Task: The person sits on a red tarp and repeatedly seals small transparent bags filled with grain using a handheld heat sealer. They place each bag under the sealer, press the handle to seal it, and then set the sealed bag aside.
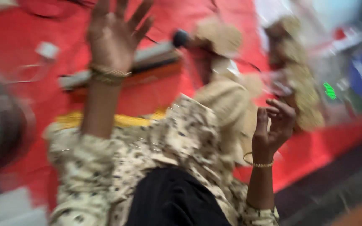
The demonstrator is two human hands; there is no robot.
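Two hands are raised and hold nothing: left hand (116, 35) spread wide, right hand (273, 125) loosely curled. The beige tufted pieces (227, 98) lie untouched on the red surface (156, 96); work appears paused.

Matt red cloth (151, 100) (metal bangles (107, 75))

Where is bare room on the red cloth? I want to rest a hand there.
Bare red cloth lies beyond the raised left hand, around a small white object. Another patch sits past the right hand, toward the dark floor. The middle, with beige bundles and the long grey object, is crowded.
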